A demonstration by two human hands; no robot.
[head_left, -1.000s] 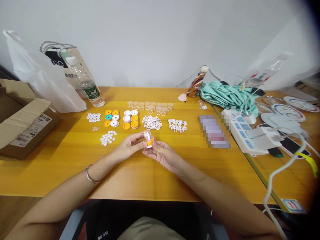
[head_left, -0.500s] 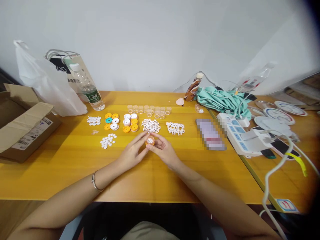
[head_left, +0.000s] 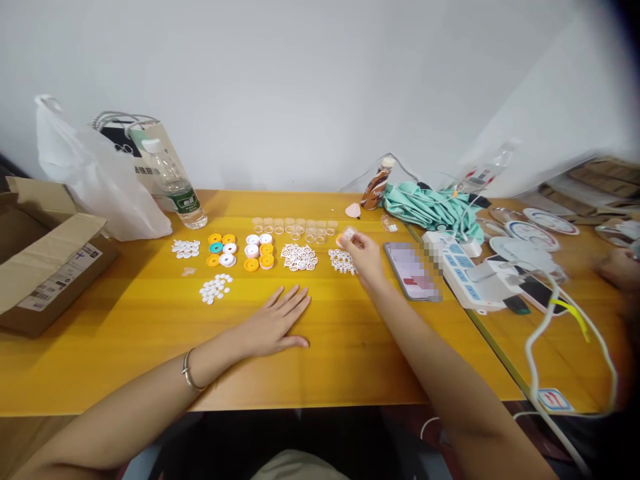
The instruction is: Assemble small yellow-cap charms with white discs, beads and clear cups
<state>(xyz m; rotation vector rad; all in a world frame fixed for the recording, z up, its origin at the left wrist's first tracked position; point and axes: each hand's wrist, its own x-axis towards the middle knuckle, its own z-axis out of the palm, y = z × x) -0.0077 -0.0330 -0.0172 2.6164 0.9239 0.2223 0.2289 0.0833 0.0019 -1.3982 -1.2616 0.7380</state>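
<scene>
The right hand [head_left: 364, 257] pinches a small clear capsule [head_left: 347, 235] in its fingertips, held above the far-right white lattice pieces [head_left: 342, 262], just left of a phone [head_left: 413, 270]. The left hand [head_left: 277, 323] lies flat on the yellow table [head_left: 125, 333], fingers spread, holding nothing. Beyond it sit orange and white caps [head_left: 260, 252] and a far row of empty clear cups [head_left: 295, 227]. Half a second ago both hands held the capsule together near the middle.
</scene>
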